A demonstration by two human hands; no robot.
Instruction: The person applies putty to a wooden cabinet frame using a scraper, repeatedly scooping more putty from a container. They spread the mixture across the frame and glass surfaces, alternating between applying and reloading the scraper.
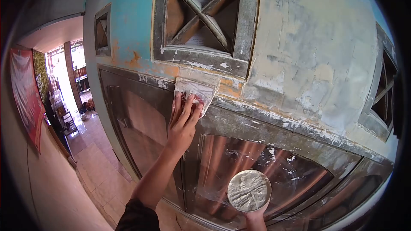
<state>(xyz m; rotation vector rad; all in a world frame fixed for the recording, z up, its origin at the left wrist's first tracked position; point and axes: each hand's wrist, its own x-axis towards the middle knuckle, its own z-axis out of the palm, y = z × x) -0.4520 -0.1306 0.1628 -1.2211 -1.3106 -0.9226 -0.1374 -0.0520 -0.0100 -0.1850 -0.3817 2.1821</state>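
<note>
My left hand [185,122] is closed on a wide, putty-smeared scraper [196,87], its fingers spread over the blade's back where red patches show. The blade lies against the wall strip [231,86] between a wooden vent frame and the window frame below. Lower down, my right hand [257,214] holds a round tub of putty [249,191] from beneath; most of its fingers are hidden. Pale, ridged putty fills the tub to about its rim.
Above the scraper is a square vent [201,17] with crossed wooden bars. Patchy grey filler [317,47] covers the wall to the right, turquoise paint [128,25] the left. Dark-framed glass panes [265,162] sit below. A tiled passage [96,167] runs along the left, beside a red banner [28,94].
</note>
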